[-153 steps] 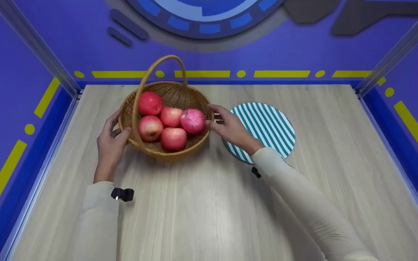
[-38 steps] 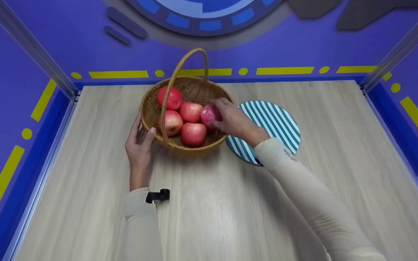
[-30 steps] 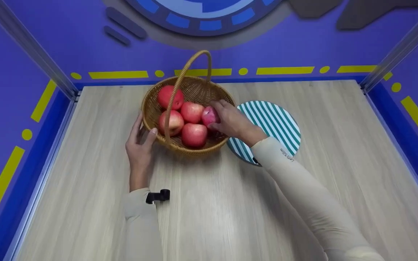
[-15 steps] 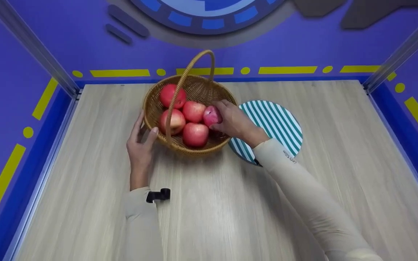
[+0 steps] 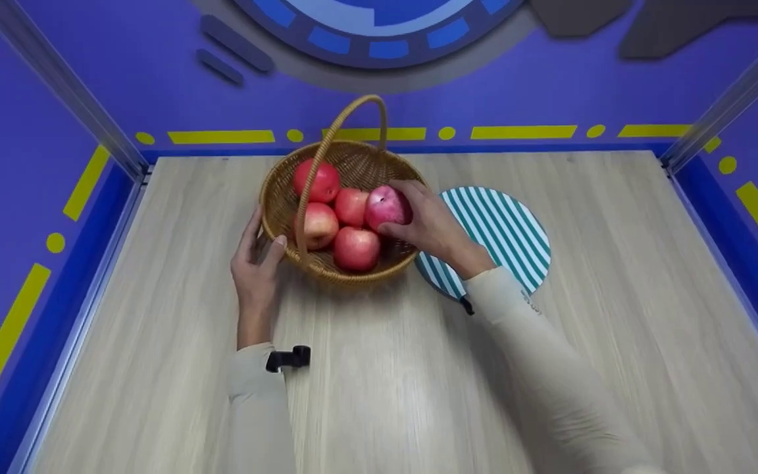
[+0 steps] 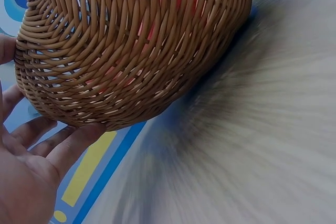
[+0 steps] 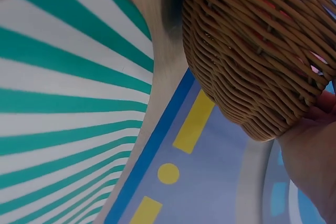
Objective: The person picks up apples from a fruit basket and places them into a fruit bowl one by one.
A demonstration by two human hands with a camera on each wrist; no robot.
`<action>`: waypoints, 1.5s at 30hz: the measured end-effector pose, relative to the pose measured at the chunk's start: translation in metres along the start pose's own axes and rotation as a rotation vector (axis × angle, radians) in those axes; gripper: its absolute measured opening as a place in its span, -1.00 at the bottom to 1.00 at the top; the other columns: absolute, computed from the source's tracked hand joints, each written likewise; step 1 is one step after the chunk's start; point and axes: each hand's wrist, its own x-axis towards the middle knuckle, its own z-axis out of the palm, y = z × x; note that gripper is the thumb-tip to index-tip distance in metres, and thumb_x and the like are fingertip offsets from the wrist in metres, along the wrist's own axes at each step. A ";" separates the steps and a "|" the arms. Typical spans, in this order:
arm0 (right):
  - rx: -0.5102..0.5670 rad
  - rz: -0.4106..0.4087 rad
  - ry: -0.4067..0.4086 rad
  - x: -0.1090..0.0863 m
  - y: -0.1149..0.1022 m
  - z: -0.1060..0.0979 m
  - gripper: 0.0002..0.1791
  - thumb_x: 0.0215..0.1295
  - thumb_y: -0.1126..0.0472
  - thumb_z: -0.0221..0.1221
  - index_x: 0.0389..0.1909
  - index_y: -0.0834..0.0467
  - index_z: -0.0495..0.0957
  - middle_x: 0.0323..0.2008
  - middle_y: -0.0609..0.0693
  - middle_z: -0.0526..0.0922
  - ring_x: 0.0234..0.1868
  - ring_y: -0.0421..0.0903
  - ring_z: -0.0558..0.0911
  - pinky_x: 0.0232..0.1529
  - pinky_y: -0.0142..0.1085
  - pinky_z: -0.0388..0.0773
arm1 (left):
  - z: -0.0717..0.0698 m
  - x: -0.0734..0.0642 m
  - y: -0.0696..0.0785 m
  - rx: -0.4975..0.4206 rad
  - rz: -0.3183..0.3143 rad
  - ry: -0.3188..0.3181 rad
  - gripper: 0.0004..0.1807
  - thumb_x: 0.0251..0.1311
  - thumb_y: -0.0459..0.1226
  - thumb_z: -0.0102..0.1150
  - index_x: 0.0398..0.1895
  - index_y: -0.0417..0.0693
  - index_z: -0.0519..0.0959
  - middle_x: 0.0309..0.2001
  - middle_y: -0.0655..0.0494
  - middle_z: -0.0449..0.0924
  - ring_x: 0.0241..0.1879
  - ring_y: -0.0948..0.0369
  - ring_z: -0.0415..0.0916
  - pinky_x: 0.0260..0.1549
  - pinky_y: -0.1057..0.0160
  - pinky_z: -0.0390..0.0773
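Observation:
A brown wicker basket (image 5: 274, 191) with a tall arched handle stands on the table, several red apples inside. My left hand (image 5: 254, 270) holds it at its left side, the thumb at the rim and the fingers along the outer wall; the left wrist view shows those fingers (image 6: 79, 142) against the weave. Reaching over the right rim, my right hand (image 5: 435, 227) grips a pinkish-red apple (image 5: 385, 207), which sits higher than before beside the others. A paler apple (image 5: 316, 227) lies near the handle, and another apple (image 5: 356, 250) is at the front. The right fingertips are mostly hidden in the right wrist view.
A round mat (image 5: 510, 230) with green and white stripes lies right of the basket, partly under the right forearm. Blue panels with yellow marks enclose the wooden table (image 5: 379, 368) at the back and sides.
Earlier both hands held the basket; it has shifted right. The right hand has since moved inside and taken hold of the pinkish apple, now turned and raised a little. The left hand stays at the basket.

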 end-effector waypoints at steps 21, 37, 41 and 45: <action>0.155 -0.083 0.260 -0.017 0.005 0.000 -0.12 0.30 0.02 0.51 0.52 0.27 0.37 0.38 0.15 0.53 0.32 0.00 0.54 0.31 -0.07 0.56 | -0.001 0.000 -0.002 -0.012 -0.025 0.026 -0.32 0.40 -0.29 0.31 0.59 0.00 0.42 0.55 0.02 0.36 0.50 0.01 0.34 0.39 0.08 0.44; 0.358 -0.099 0.458 -0.032 0.010 0.000 -0.15 0.29 0.09 0.52 0.52 0.24 0.39 0.38 0.04 0.56 0.35 -0.08 0.55 0.37 -0.07 0.51 | -0.001 0.000 -0.004 -0.033 0.012 0.014 -0.32 0.40 -0.32 0.28 0.58 -0.10 0.40 0.54 -0.08 0.37 0.48 -0.08 0.36 0.38 0.09 0.45; 0.365 -0.102 0.514 -0.035 0.010 -0.002 -0.18 0.30 0.13 0.51 0.50 0.26 0.40 0.35 0.06 0.58 0.33 -0.07 0.57 0.36 -0.08 0.52 | -0.001 0.001 -0.004 -0.038 0.016 0.004 -0.32 0.41 -0.31 0.27 0.59 -0.09 0.39 0.54 -0.06 0.36 0.49 -0.06 0.35 0.40 0.08 0.42; 0.361 -0.090 0.539 -0.036 0.010 -0.006 -0.18 0.30 0.14 0.51 0.50 0.27 0.40 0.35 0.08 0.58 0.33 -0.05 0.57 0.36 -0.10 0.51 | -0.001 0.001 -0.005 -0.045 0.012 0.007 -0.33 0.42 -0.31 0.28 0.59 -0.04 0.40 0.55 -0.01 0.36 0.49 -0.04 0.35 0.39 0.07 0.44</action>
